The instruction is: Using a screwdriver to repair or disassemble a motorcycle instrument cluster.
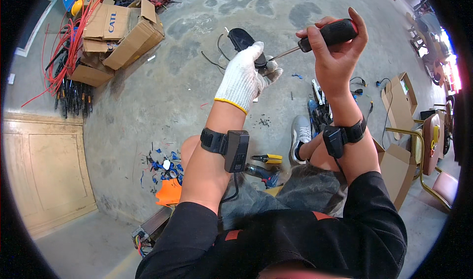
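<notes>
In a white knit glove with a yellow cuff, my left hand (244, 72) grips a black elongated plastic part (241, 39) with thin wires trailing from it. Its exact kind does not show. My bare right hand (337, 57) is closed around the black and red handle of a screwdriver (329, 35). The screwdriver's metal shaft points left and down, and its tip meets the near end of the black part beside my gloved fingers. Those fingers partly hide the contact point.
Below lie yellow-handled pliers (267, 158) and a power drill (263, 174). Blue and black scraps (165, 165) litter the floor at left. Cardboard boxes (123, 30) and red cables (69, 52) stand far left. At right are an open carton (400, 99) and a chair (431, 141).
</notes>
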`<act>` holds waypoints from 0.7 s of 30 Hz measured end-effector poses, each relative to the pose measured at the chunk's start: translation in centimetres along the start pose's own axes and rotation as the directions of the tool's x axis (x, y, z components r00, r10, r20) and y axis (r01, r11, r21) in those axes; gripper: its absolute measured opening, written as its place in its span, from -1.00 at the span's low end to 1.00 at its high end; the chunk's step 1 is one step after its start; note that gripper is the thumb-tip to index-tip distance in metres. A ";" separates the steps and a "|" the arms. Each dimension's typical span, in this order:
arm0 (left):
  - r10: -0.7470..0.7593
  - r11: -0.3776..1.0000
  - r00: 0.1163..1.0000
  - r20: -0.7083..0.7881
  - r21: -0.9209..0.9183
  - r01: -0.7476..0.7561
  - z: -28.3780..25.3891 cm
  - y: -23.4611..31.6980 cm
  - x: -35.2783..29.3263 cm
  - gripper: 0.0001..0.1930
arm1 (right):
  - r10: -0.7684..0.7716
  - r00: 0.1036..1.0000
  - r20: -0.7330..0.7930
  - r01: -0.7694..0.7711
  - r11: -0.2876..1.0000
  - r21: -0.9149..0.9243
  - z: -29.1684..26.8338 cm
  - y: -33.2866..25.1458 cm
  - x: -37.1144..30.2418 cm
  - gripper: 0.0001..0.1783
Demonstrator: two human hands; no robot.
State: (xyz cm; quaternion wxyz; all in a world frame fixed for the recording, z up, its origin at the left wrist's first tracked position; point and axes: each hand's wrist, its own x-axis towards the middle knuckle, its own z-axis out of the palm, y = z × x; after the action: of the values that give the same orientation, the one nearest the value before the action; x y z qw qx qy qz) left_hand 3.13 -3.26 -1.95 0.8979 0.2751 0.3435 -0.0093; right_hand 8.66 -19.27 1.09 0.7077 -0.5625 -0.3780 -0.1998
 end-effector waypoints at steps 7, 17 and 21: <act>0.045 0.997 0.998 0.047 0.065 -0.048 0.1 0.2 -0.5 -0.79 | 0.007 0.998 -0.069 -0.008 1.000 -0.004 0.2 -0.6 0.1 -0.16; 0.073 0.982 0.992 0.104 0.168 -0.090 0.0 0.2 -0.3 -0.78 | 0.157 0.968 -0.196 -0.156 0.988 0.019 -0.9 -1.3 0.9 -0.21; 0.075 0.971 0.981 0.181 0.212 -0.113 -0.2 0.4 -0.1 -0.76 | 0.183 0.960 -0.213 -0.188 0.982 -0.006 -1.0 -1.2 1.2 -0.20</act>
State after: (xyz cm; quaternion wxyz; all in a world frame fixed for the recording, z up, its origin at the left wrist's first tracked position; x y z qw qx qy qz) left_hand 2.99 -2.88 -1.82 0.8874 0.3875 0.2481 -0.0284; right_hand 8.83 -20.36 2.67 0.7521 -0.5801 -0.2435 -0.1961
